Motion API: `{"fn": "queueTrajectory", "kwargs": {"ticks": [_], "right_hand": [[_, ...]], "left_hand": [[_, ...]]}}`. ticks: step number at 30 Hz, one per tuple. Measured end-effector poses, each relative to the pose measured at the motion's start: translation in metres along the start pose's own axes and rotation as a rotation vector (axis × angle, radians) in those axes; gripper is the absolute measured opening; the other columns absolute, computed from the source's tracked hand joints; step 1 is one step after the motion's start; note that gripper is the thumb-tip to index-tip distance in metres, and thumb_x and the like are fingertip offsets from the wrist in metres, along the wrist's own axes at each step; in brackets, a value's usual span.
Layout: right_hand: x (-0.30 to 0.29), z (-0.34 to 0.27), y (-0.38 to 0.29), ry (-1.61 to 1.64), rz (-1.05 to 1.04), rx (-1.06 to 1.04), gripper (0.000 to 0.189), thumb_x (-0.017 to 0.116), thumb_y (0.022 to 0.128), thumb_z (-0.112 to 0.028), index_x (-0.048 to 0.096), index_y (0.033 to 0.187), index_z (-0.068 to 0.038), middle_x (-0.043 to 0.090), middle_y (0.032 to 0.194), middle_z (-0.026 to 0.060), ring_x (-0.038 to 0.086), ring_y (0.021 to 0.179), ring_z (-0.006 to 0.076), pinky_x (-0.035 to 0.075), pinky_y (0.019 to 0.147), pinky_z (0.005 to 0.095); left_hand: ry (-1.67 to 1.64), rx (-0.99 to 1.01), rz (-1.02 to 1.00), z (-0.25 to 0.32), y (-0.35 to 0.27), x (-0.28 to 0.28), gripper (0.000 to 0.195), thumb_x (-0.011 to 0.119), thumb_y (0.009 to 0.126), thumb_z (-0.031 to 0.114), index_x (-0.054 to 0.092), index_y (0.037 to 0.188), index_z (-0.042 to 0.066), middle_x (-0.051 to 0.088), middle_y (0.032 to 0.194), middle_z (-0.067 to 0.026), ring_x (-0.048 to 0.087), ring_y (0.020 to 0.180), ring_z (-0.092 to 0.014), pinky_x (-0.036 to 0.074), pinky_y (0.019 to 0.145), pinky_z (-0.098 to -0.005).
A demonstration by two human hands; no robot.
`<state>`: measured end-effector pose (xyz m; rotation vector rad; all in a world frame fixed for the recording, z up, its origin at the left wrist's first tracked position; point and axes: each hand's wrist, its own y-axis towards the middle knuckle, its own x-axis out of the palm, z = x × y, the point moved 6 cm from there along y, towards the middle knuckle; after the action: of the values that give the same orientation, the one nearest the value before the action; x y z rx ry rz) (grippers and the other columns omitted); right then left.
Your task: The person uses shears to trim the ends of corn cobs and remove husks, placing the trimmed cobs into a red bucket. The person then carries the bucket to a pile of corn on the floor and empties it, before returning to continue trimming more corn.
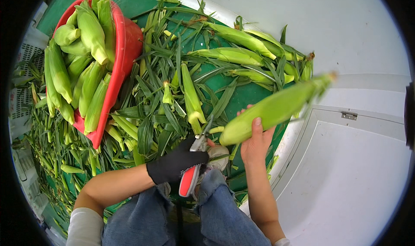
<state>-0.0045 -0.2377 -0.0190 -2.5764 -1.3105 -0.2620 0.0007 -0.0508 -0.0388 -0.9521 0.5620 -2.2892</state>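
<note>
My left hand (180, 161), in a black fingerless-looking glove, is closed around pruning shears (191, 171) with red and grey handles, their blades pointing up. Bare, my right hand (257, 139) holds an ear of corn in its green husk (272, 110), the pale stem end towards the shears and the silk end pointing up and right. A small cut stalk piece (216, 129) shows between the blades and the ear. Cut husk leaves and a split stalk (193, 106) lie just beyond my hands.
A red plastic scoop (120, 48) full of husked-in ears stands at the upper left. More unopened ears (240, 40) lie along the white wall. Leaf scraps cover the green floor (217, 80). White perforated crates (29, 55) line the left edge; a hinged white panel (343, 168) is at right.
</note>
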Motion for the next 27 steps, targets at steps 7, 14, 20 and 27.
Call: {"fn": "queueTrajectory", "kwargs": {"ticks": [7, 14, 20, 27], "right_hand": [[0.001, -0.018, -0.011, -1.025, -0.278, -0.100, 0.065, 0.074, 0.071, -0.034, 0.046, 0.124, -0.006, 0.059, 0.096, 0.0139, 0.062, 0.082, 0.0275, 0.048, 0.074, 0.0352], [0.015, -0.035, -0.015, -1.436, -0.341, -0.119, 0.065, 0.078, 0.064, -0.034, 0.053, 0.119, -0.012, 0.051, 0.106, 0.0087, 0.058, 0.087, 0.0275, 0.050, 0.070, 0.0359], [0.015, -0.036, -0.013, -1.411, -0.396, -0.115, 0.063, 0.079, 0.063, -0.032, 0.055, 0.118, -0.012, 0.051, 0.101, 0.0087, 0.058, 0.082, 0.0255, 0.050, 0.068, 0.0343], [-0.030, 0.014, -0.019, -0.498, -0.459, 0.429, 0.057, 0.068, 0.076, -0.027, 0.046, 0.122, -0.002, 0.056, 0.109, 0.0128, 0.059, 0.096, 0.0281, 0.048, 0.083, 0.0388]], "left_hand": [[1.093, 0.425, 0.142, 0.077, 0.000, -0.021, 0.079, 0.073, 0.062, 0.033, 0.036, 0.123, -0.002, 0.048, 0.108, -0.0242, 0.056, 0.091, -0.040, 0.047, 0.076, -0.0449], [0.967, 0.359, 0.027, 0.080, 0.009, -0.034, 0.067, 0.072, 0.063, 0.027, 0.041, 0.114, -0.002, 0.050, 0.105, -0.0247, 0.056, 0.093, -0.039, 0.046, 0.077, -0.0443], [0.944, 0.410, -0.068, 0.077, 0.004, -0.042, 0.061, 0.073, 0.065, 0.025, 0.047, 0.115, 0.002, 0.059, 0.087, -0.0219, 0.060, 0.080, -0.039, 0.048, 0.069, -0.0422], [1.132, 0.137, 0.344, 0.057, 0.012, -0.099, 0.064, 0.072, 0.063, 0.023, 0.047, 0.118, 0.000, 0.060, 0.083, -0.0212, 0.062, 0.075, -0.034, 0.049, 0.068, -0.0392]]}}
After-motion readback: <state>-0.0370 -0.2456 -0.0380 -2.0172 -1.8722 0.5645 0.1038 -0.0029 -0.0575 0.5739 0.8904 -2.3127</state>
